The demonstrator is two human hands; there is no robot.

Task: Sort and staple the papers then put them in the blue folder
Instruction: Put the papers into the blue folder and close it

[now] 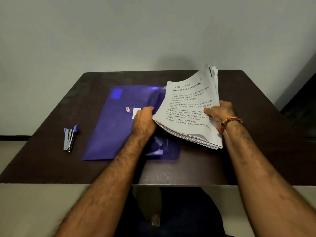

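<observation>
The stack of papers was lifted off the tabletop, tilted with its far edge raised, above the right part of the blue folder. Its top sheet carried printed text headed "Wipe balcony table clean". The left hand gripped the stack's left edge, fingers curled under it and out of sight. The right hand gripped the right edge, thumb pressed on the top sheet and fingers behind. The hands were thus apart, one on each side, both clamped on the papers.

The stack looked thick, so probably fairly weighty for paper, yet floppy: its far corners curled upward and the near edges fanned into loose layers. Loose sheets like these would likely slide against each other, so a firm pinch at two opposite edges seemed the sensible hold, with the stack tapped square before any stapling. No staple could be made out in the papers, and sorting appeared not yet done.

The blue folder lay flat at the middle of the tabletop, glossy and probably slippery. A stapler lay well apart to its left, untouched. A beaded bracelet circled the right wrist.
</observation>
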